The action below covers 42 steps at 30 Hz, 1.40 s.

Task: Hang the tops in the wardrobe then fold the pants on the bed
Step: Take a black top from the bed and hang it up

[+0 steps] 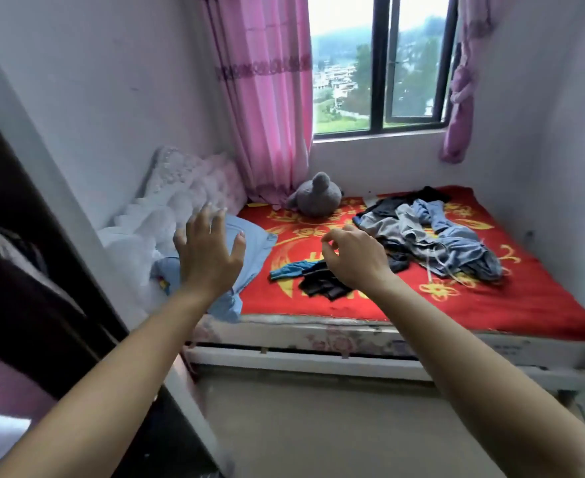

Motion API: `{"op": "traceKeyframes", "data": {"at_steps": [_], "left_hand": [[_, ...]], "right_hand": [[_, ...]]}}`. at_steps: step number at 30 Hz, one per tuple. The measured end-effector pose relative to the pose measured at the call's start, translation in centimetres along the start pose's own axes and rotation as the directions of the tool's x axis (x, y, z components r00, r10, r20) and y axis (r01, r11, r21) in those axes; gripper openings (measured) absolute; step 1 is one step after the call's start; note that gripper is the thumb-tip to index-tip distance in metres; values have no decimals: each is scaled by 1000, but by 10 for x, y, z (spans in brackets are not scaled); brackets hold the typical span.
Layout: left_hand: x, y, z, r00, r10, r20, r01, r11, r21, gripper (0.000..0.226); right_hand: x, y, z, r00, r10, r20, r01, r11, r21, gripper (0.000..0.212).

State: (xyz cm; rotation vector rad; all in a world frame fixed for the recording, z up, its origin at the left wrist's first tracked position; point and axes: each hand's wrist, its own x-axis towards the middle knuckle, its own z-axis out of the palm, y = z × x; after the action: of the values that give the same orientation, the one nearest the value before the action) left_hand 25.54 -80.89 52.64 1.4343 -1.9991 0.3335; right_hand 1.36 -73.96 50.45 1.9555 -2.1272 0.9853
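Your left hand (208, 251) hangs spread, your right hand (351, 258) loosely curled, apart and empty. A clothes heap (432, 236) lies on the bed (491, 305) at one o'clock, with a black garment (318, 288) beneath your right. You're likely choosing a top: grasp one and carry it to the wardrobe (25, 270) at nine o'clock.

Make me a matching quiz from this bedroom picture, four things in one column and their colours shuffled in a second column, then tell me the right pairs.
Things:
1. plush toy
2. pillow
3. long curtain
4. bed cover

Colours:
A. pink
B. red with a yellow pattern
C. grey
D. light blue

Pairs: 1-C, 2-D, 3-A, 4-B.
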Motion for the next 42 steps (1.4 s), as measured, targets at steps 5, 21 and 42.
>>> {"op": "traceKeyframes", "data": {"at_steps": [5,21,42], "left_hand": [[17,120,98,969,175,176,-166,984,-67,64],[155,252,372,815,397,423,-340,917,-206,63],[271,302,658,504,280,817,-465,885,-16,69]], "right_hand": [[-12,144,-40,974,225,22,-222,972,-81,27],[118,386,21,822,563,87,-518,803,-296,28],[332,653,183,669,599,440,-500,800,-330,28]]}}
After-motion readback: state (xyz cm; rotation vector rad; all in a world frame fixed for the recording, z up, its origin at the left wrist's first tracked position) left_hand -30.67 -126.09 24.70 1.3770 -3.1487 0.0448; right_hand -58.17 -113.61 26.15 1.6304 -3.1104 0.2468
